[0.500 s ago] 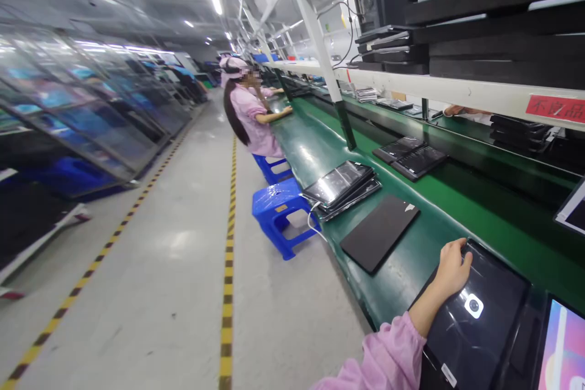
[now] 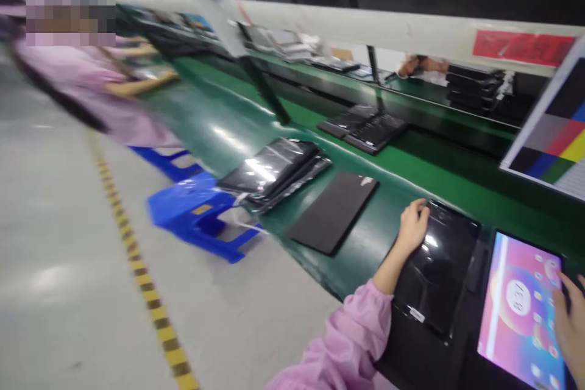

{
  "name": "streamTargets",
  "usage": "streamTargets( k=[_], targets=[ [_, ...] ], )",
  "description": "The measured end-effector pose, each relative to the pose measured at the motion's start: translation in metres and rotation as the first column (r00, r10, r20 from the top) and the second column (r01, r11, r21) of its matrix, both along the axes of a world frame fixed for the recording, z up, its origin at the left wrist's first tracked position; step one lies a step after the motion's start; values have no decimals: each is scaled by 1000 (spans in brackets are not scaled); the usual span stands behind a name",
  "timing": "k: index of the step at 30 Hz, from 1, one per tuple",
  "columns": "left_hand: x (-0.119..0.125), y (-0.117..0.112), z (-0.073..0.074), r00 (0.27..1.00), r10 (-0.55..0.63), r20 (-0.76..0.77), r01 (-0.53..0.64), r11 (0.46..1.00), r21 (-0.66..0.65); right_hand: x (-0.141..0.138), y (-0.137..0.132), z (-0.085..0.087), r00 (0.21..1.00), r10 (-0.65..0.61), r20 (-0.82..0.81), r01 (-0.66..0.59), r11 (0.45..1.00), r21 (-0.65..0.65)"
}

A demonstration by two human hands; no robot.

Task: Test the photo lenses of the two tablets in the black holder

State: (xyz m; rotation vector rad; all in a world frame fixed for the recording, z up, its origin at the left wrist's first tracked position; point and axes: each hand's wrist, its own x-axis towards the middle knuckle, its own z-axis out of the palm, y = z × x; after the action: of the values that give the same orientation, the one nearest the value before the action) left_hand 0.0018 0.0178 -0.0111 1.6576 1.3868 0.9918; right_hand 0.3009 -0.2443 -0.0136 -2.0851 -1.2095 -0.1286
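Resting left hand (image 2: 412,225) on glossy black tablet (image 2: 436,268), grip loose, right hand (image 2: 570,323) touching lit tablet (image 2: 521,311), grip unclear

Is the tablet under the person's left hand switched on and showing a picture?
No: the tablet under the left hand is dark and glossy, while the lit tablet lies beside it, near the right hand.
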Motion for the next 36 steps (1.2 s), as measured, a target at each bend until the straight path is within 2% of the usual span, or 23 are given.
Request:
streamTargets(
  k=[3,7,12,18,21,24,26,29,31,36],
  targets=[
    [1,11,-12,994,5,108,-1,999,-39,-12,1,9,996,-15,-87,9,998,-67],
    [0,17,-20,983,16,184,0,996,-84,-16,15,22,996,-67,-62,58,990,-130],
    [-2,15,-19,985,29,171,-11,994,-107,-13,20,26,991,-122,-45,113,979,-173],
    [0,14,-19,994,-15,107,27,993,-111,-18,9,30,981,-144,-130,118,975,-190],
    [-6,12,-13,994,-96,60,103,987,-124,-25,-3,35,977,-147,-152,117,975,-189],
    [-23,7,2,968,-250,15,249,958,-140,-34,-14,40,973,-148,-179,111,973,-201],
    [-37,3,14,906,-420,-55,407,899,-160,-39,-20,43,964,-155,-217,108,971,-212],
    [-51,-3,28,740,-642,-199,605,766,-217,-46,-25,47,954,-169,-249,115,969,-217],
    [-54,-7,32,687,-680,-256,635,733,-245,-50,-26,51,950,-202,-239,142,958,-248],
    [-44,-14,33,703,-626,-337,582,779,-234,-58,-25,57,942,-267,-204,181,914,-363]
  ],
)
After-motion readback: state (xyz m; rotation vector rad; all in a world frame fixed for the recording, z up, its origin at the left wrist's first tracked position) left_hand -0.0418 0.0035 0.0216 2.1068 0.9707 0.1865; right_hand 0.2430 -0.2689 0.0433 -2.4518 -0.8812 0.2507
